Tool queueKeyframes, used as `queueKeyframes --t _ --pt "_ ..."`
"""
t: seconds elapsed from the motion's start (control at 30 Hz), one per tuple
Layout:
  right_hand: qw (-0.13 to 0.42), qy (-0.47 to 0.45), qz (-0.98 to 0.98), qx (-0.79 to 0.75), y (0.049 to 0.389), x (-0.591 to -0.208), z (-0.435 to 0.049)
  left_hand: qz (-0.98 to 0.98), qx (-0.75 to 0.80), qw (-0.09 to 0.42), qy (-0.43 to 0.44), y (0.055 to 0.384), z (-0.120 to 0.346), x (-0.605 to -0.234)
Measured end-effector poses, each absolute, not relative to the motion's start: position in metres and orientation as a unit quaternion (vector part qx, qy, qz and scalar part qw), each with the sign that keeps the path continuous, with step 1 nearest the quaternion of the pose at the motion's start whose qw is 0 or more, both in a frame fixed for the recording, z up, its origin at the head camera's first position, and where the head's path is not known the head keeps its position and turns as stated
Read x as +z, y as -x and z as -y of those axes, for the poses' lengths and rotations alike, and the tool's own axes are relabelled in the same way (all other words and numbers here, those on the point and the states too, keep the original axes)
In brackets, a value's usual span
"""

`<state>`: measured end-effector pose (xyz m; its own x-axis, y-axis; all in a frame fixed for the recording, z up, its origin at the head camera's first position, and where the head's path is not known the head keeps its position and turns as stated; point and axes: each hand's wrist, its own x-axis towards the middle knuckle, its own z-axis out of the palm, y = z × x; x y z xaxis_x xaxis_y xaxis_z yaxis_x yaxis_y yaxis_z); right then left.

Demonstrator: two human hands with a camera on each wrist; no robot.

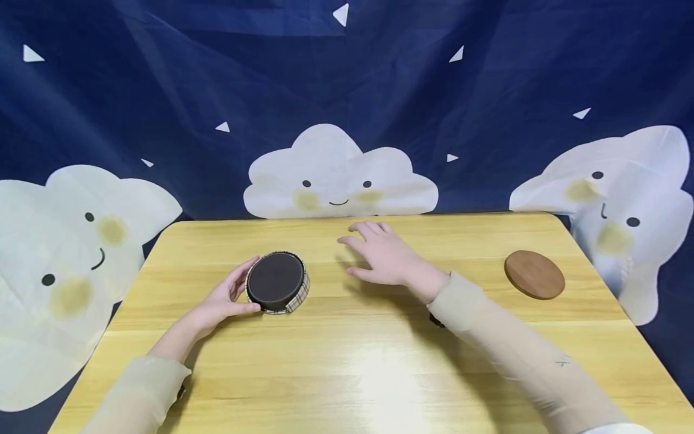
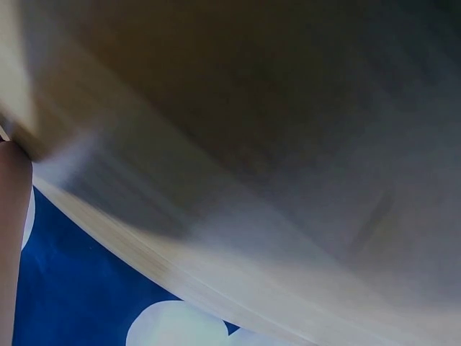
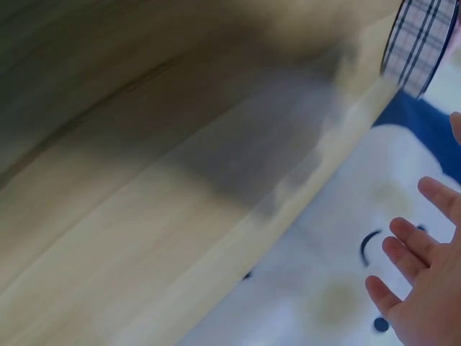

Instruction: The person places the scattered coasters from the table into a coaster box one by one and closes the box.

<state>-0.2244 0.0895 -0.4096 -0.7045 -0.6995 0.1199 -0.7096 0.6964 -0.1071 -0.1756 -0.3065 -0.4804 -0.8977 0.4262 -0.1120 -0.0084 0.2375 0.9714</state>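
Observation:
My left hand (image 1: 226, 298) grips a round, flat case (image 1: 275, 279) from its left side, thumb at the near edge and fingers at the far edge. The case has a dark top and a plaid band around its side, and it tilts a little over the table. In the right wrist view, its plaid side (image 3: 419, 45) shows at the upper right. To the right of the case, my right hand (image 1: 384, 256) hovers above the table with its fingers spread and nothing in them. Only one finger (image 2: 13, 238) of my left hand shows in the left wrist view.
A brown round disc (image 1: 534, 275) lies flat on the right side of the light wooden table (image 1: 303, 374). Behind the table's far edge hangs a dark blue cloth (image 1: 347, 78) with white smiling clouds.

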Motion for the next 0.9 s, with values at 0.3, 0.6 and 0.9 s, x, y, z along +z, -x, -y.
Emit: queueKeyframes --t 0.3,0.6,0.9 --pt "0.043 -0.342 0.935 0.088 0.227 -0.415 -0.135 -0.765 0.602 0.184 -0.135 0.174 0.307 -0.479" --pt "0.046 -0.290 0.952 0.093 0.224 -0.415 -0.179 -0.763 0.605 0.183 -0.137 0.173 0.308 -0.480" --pt "0.046 -0.251 0.963 0.090 0.216 -0.416 -0.223 -0.760 0.608 0.184 -0.138 0.174 0.308 -0.482"
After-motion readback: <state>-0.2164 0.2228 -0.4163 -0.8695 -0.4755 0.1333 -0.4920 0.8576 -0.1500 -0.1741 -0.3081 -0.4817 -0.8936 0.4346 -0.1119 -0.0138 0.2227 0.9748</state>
